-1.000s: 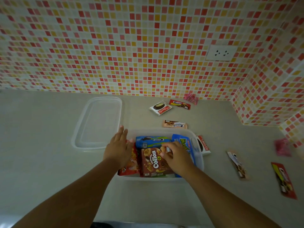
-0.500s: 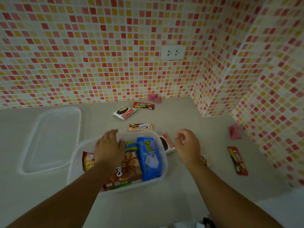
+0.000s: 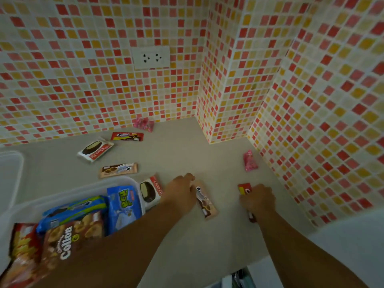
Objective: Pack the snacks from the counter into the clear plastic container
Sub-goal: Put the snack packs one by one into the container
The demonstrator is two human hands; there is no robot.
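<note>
The clear plastic container [image 3: 119, 180] sits at the lower left. It holds a brown Collon box [image 3: 68, 244], a red chip bag [image 3: 22, 242] and two blue cookie packs [image 3: 122, 204]. My left hand [image 3: 179, 196] reaches right of the container, fingers curled on the left edge of a peach-brown wafer packet [image 3: 205, 204] lying flat on the counter. My right hand [image 3: 257, 201] is closed over a red snack packet [image 3: 244, 188], also on the counter; its middle is hidden under my fingers.
Loose snacks on the counter: a Choco Pie [image 3: 151, 190] against the container, a peach wafer packet [image 3: 119, 169], another Choco Pie [image 3: 95, 150], a red packet [image 3: 127, 136], and pink candy bags [image 3: 143, 124] [image 3: 250, 161]. The lid [image 3: 12, 173] lies far left. Tiled walls close the right side.
My view swung to the right. My left hand left the container and came onto the wafer packet; my right hand moved further right onto the red packet.
</note>
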